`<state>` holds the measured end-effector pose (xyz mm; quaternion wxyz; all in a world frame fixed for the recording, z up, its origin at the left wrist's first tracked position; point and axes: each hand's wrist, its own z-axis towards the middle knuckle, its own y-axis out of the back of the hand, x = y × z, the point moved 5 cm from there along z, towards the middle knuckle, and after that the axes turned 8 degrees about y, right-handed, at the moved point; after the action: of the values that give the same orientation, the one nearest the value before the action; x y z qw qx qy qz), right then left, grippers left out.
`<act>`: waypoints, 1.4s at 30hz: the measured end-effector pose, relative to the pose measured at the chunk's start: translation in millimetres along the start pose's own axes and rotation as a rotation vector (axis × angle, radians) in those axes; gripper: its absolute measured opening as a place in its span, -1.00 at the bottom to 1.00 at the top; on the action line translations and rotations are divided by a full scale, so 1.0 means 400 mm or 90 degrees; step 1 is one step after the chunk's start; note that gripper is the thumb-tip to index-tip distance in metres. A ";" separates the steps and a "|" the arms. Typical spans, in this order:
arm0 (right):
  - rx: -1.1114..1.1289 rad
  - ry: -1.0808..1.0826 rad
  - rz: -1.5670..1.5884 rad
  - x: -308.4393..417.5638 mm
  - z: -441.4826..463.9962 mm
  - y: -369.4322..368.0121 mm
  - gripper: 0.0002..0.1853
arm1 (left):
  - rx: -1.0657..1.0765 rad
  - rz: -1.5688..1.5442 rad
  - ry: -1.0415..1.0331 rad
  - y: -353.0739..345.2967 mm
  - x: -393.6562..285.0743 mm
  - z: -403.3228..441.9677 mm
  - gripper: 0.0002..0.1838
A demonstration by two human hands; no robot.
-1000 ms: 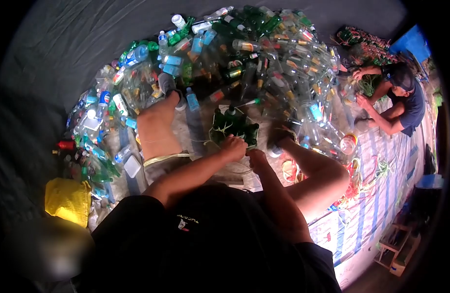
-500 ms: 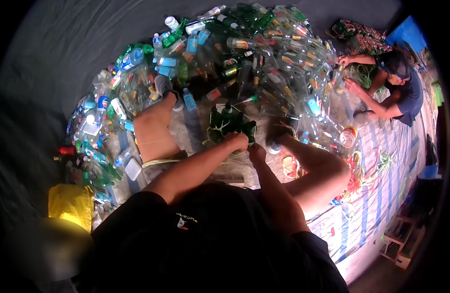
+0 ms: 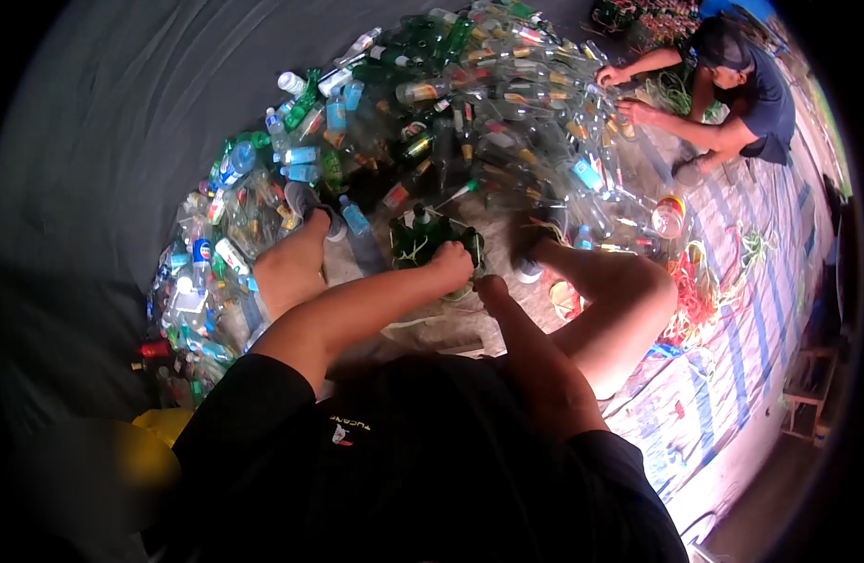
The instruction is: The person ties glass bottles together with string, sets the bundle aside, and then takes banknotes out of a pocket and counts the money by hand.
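Observation:
A bundle of dark green bottles point(image 3: 420, 235) with light green string around it stands on the ground between my legs. My left hand point(image 3: 452, 265) is closed at the near right edge of the bundle; what its fingers grip is too small to make out. Just right of it and a little lower, my right hand point(image 3: 491, 291) is closed too, close to the bundle, and its grip is hidden. Part of the string shows across the bottles.
A large heap of bottles point(image 3: 526, 103) curves beyond my feet and to the left. At the upper right a co-worker point(image 3: 765, 103) crouches, reaching toward the heap. Red and green strings point(image 3: 692, 300) lie on a striped sheet point(image 3: 732, 375). A yellow bag point(image 3: 164, 424) is at lower left.
The view has turned, shifting the heap left and the co-worker up. Both my hands stay closed by the bundle, with a slightly wider gap between them. The co-worker's arms reach farther toward the heap.

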<state>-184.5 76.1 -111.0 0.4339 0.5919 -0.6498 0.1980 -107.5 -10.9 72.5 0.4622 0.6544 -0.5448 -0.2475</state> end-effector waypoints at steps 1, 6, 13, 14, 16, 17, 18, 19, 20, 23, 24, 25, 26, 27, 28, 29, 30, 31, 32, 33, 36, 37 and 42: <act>0.035 -0.091 0.091 -0.001 -0.017 -0.005 -0.72 | -0.052 0.011 -0.015 0.010 0.005 -0.002 -0.76; 0.096 -0.230 0.481 0.067 -0.059 -0.042 -0.87 | 0.083 -0.015 0.042 0.045 0.061 0.005 -0.76; 0.255 -0.203 0.648 0.076 -0.045 -0.051 -0.90 | 0.140 -0.178 0.043 0.019 0.164 0.013 -0.71; 0.254 -0.204 0.650 0.046 -0.028 -0.054 -0.90 | 0.133 -0.234 0.043 0.009 0.178 0.014 -0.72; 0.259 0.370 0.258 0.043 0.022 -0.029 -0.89 | 0.116 -0.312 0.034 -0.030 0.206 0.023 -0.68; 0.225 0.553 0.124 0.070 0.008 -0.016 -0.88 | 0.118 -0.393 0.030 -0.036 0.214 0.025 -0.71; 0.240 0.207 0.253 0.096 -0.025 0.018 -0.90 | 0.120 -0.475 0.026 -0.047 0.221 0.028 -0.74; 0.242 -0.144 0.364 0.085 -0.063 0.023 -0.91 | 0.120 -0.475 0.028 -0.070 0.230 0.034 -0.74; 0.242 -0.144 0.364 0.088 -0.056 0.010 -0.91 | 0.115 -0.545 0.024 -0.092 0.236 0.041 -0.74; 0.087 -0.049 0.152 0.105 -0.039 -0.002 -0.87 | 0.099 -0.645 0.043 -0.109 0.246 0.033 -0.74; 0.052 -0.080 0.166 0.162 -0.086 -0.004 -0.87 | 0.086 -0.673 0.071 -0.112 0.252 0.028 -0.75; 0.018 -0.110 0.179 0.182 -0.105 -0.007 -0.85 | 0.087 -0.674 0.073 -0.092 0.251 0.015 -0.75; 0.022 -0.111 0.178 0.173 -0.106 -0.010 -0.85 | 0.091 -0.707 0.108 -0.076 0.255 -0.001 -0.78; 0.088 0.114 -0.013 0.170 -0.087 -0.021 -0.81 | 0.095 -0.740 0.144 -0.062 0.258 -0.014 -0.82; 0.151 0.340 -0.205 0.195 -0.096 -0.036 -0.76 | 0.093 -0.742 0.148 -0.058 0.257 -0.018 -0.82; 0.153 0.342 -0.206 0.186 -0.087 -0.036 -0.76 | 0.082 -0.751 0.158 -0.052 0.257 -0.018 -0.85; 0.160 0.280 -0.107 0.179 -0.083 -0.029 -0.74 | 0.072 -0.759 0.168 -0.062 0.258 -0.010 -0.89; 0.163 0.248 -0.058 0.177 -0.081 -0.027 -0.73 | 0.038 -0.755 0.168 -0.070 0.253 -0.005 -0.94; 0.164 0.216 -0.009 0.174 -0.078 -0.025 -0.72 | 0.038 -0.755 0.168 -0.082 0.248 -0.002 -0.94; 0.142 0.204 0.013 0.166 -0.073 -0.025 -0.75 | 0.002 -0.743 0.179 -0.085 0.247 -0.001 -0.94; 0.095 0.128 0.077 0.148 -0.059 -0.023 -0.80 | -0.076 -0.700 0.180 -0.080 0.250 0.009 -0.93; 0.084 0.098 0.097 0.151 -0.058 -0.023 -0.82 | -0.119 -0.668 0.171 -0.069 0.255 0.010 -0.93; 0.026 -0.020 0.147 0.158 -0.066 -0.024 -0.84 | -0.012 -0.693 0.271 -0.065 0.241 0.049 -0.89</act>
<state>-161.9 56.7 -48.4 0.3858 0.5249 -0.7161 0.2504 -83.7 -108.8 58.3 0.3736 0.8713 -0.0231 -0.3174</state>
